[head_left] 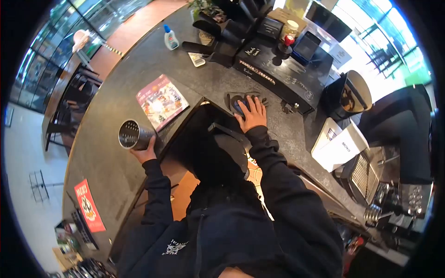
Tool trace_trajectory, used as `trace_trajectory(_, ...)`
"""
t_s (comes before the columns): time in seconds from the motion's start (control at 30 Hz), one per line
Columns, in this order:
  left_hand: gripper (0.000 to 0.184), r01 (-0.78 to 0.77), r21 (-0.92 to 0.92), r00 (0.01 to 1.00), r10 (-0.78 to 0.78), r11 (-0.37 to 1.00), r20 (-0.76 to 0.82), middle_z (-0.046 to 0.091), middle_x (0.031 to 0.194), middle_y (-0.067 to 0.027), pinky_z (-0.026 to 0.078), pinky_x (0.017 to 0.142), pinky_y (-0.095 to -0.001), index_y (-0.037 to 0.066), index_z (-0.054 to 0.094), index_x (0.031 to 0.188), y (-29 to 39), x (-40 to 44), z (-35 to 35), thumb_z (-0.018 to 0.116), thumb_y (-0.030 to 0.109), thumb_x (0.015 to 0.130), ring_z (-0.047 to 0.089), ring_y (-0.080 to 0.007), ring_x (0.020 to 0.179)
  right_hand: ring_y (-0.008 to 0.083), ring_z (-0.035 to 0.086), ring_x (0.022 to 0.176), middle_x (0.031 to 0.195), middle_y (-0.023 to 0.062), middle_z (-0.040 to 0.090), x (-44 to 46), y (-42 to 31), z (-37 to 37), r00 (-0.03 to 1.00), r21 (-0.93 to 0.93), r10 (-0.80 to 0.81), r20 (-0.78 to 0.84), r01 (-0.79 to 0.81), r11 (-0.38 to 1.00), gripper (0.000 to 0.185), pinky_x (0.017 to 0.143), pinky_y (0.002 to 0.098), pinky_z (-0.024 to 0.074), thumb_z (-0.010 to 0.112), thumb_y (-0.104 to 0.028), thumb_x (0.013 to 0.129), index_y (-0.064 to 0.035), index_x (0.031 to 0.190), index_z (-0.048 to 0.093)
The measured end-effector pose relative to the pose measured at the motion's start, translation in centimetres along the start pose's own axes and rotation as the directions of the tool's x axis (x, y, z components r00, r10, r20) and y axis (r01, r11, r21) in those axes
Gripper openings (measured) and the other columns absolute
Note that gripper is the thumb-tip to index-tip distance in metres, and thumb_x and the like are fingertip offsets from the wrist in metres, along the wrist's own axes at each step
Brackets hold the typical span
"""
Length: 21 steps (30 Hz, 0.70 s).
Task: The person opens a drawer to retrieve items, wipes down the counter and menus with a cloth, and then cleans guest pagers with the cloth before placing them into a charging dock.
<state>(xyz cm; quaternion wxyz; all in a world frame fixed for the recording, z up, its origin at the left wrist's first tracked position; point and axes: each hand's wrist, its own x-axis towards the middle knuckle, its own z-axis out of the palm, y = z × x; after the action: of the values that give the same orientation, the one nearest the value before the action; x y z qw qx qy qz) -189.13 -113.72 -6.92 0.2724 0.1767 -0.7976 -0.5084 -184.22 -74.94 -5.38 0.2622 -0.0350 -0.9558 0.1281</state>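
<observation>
Evidently, the left hand (pixel 145 153), at nine o'clock, curls its thumb and fingers around a dark, round-mouthed cup (pixel 145 137), its inside dotted with pale spots. Toward one o'clock the right hand (pixel 252 116) lies palm-down, arm extended, fingers spread over a dark, rumpled cloth (pixel 239 106) on the grey, mottled worktop (pixel 109 153). A glossy, rectangular book (pixel 162 101) lies at ten.

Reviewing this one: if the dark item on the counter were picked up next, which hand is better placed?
Likely the right hand: it rests on the dark item, while the left hand is away from it, occupied with the dark cup.
</observation>
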Motion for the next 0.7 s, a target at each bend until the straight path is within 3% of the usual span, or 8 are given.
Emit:
trace_trajectory(0.33, 0.099, -0.098, -0.011, 0.992, 0.098, 0.995, 0.077, 0.047, 0.121, -0.0215, 0.044, 0.092, -0.0376, -0.005, 0.034, 0.128, -2.3, 7.3, -0.4, 0.089, 0.029, 0.053, 0.052, -0.0278, 0.108, 0.0390, 0.034, 0.125, 0.135, 0.0108, 0.042, -8.2, 3.1, -5.1, 0.870, -0.341, 0.459, -0.180, -0.492, 0.801, 0.045, 0.100, 0.0495, 0.0292, 0.068, -0.028, 0.073, -0.0233, 0.116, 0.058)
trace_trajectory(0.4, 0.098, 0.023, -0.047, 1.000, -0.023, 0.999, 0.002, 0.046, 0.122, -0.0207, 0.042, 0.094, -0.0385, -0.005, 0.034, 0.127, -3.3, 7.1, -0.8, 0.089, 0.029, 0.054, 0.051, -0.0301, 0.110, 0.0390, 0.034, 0.124, 0.135, 0.0105, 0.042, -9.6, 4.3, -4.9, 0.726, -0.441, 0.596, -0.343, -0.684, 0.581, 0.044, 0.100, 0.0483, 0.0296, 0.068, -0.032, 0.075, -0.0242, 0.117, 0.058)
trace_trajectory(0.43, 0.086, -0.216, 0.123, 0.964, 0.232, 0.969, -0.132, 0.048, 0.118, -0.0187, 0.042, 0.092, -0.0391, -0.004, 0.037, 0.125, -3.4, 6.5, -0.9, 0.085, 0.028, 0.061, 0.052, -0.0313, 0.104, 0.0390, 0.034, 0.124, 0.135, 0.0105, 0.042, -10.0, 4.5, -4.3, 0.735, -0.449, 0.588, -0.337, -0.675, 0.586, 0.044, 0.100, 0.0483, 0.0296, 0.068, -0.032, 0.075, -0.0242, 0.117, 0.058)
trace_trajectory(0.5, 0.075, -0.154, 0.194, 0.960, 0.193, 0.969, -0.201, 0.049, 0.116, -0.0178, 0.043, 0.090, -0.0384, -0.004, 0.040, 0.123, -1.9, 3.6, -1.8, 0.081, 0.024, 0.067, 0.052, -0.0302, 0.101, 0.0392, 0.035, 0.123, 0.134, 0.0100, 0.043, -10.0, 5.2, -3.2, 0.622, -0.418, 0.614, -0.485, -0.782, 0.462, 0.041, 0.099, 0.0496, 0.0297, 0.063, -0.037, 0.079, -0.0230, 0.117, 0.058)
trace_trajectory(0.57, 0.063, -0.091, 0.260, 0.948, 0.164, 0.961, -0.274, 0.050, 0.114, -0.0168, 0.043, 0.088, -0.0378, -0.003, 0.043, 0.120, 0.2, 0.4, -2.3, 0.076, 0.019, 0.072, 0.052, -0.0291, 0.098, 0.0390, 0.038, 0.120, 0.132, 0.0096, 0.045, -7.4, 2.3, -3.1, 0.649, -0.441, 0.650, -0.395, -0.755, 0.486, 0.040, 0.098, 0.0498, 0.0305, 0.060, -0.038, 0.081, -0.0232, 0.118, 0.057)
trace_trajectory(0.6, 0.050, -0.140, 0.143, 0.976, 0.161, 0.980, -0.147, 0.051, 0.111, -0.0156, 0.043, 0.086, -0.0371, -0.002, 0.047, 0.116, 1.1, -1.1, -2.3, 0.071, 0.014, 0.075, 0.053, -0.0275, 0.095, 0.0387, 0.041, 0.118, 0.130, 0.0092, 0.047, -5.8, 0.5, -2.6, 0.659, -0.454, 0.686, -0.308, -0.736, 0.503, 0.040, 0.097, 0.0499, 0.0313, 0.058, -0.039, 0.083, -0.0233, 0.119, 0.057)
trace_trajectory(0.67, 0.038, -0.174, 0.020, 0.984, 0.175, 0.985, -0.031, 0.052, 0.108, -0.0145, 0.043, 0.084, -0.0363, -0.001, 0.051, 0.111, 3.1, -2.8, -1.1, 0.066, 0.008, 0.078, 0.053, -0.0259, 0.092, 0.0384, 0.042, 0.115, 0.129, 0.0095, 0.048, -4.1, -1.7, -0.2, 0.905, -0.430, 0.390, -0.168, -0.424, 0.797, 0.039, 0.096, 0.0510, 0.0312, 0.056, -0.038, 0.084, -0.0218, 0.119, 0.057)
trace_trajectory(0.7, 0.033, -0.209, -0.126, 0.965, 0.226, 0.970, 0.136, 0.052, 0.107, -0.0130, 0.043, 0.085, -0.0336, -0.001, 0.052, 0.109, 4.2, -3.1, 0.1, 0.064, 0.007, 0.080, 0.053, -0.0229, 0.094, 0.0387, 0.042, 0.115, 0.128, 0.0093, 0.048, -2.4, -3.0, 0.6, 0.929, -0.391, 0.346, -0.132, -0.369, 0.843, 0.038, 0.096, 0.0513, 0.0313, 0.055, -0.037, 0.085, -0.0214, 0.119, 0.057)
